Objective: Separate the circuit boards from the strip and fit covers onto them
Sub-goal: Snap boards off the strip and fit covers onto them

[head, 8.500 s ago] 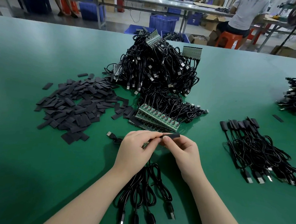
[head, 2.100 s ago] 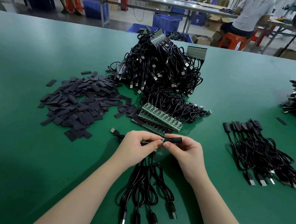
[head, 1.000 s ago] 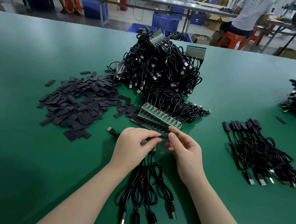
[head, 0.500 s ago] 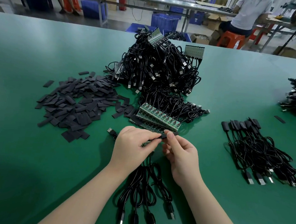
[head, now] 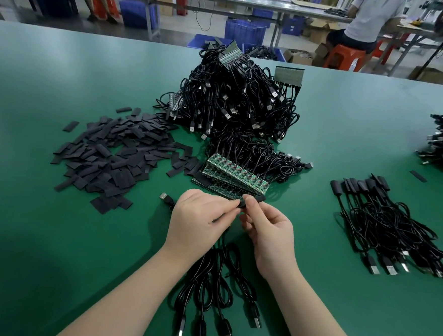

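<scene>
Hands (head: 235, 221) pinch flat, seemingly matte black cover (head: 252, 199).

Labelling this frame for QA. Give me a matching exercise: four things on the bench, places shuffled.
Things:
1. flat black covers
2. stacked green board strips
3. covered cables
4. black cover

Places:
A. between both hands' fingertips
B. neat bundle, right of hands
C. loose heap, left of hands
D. just beyond hands, at foot of big cable pile

Pairs: 1-C, 2-D, 3-B, 4-A
</scene>
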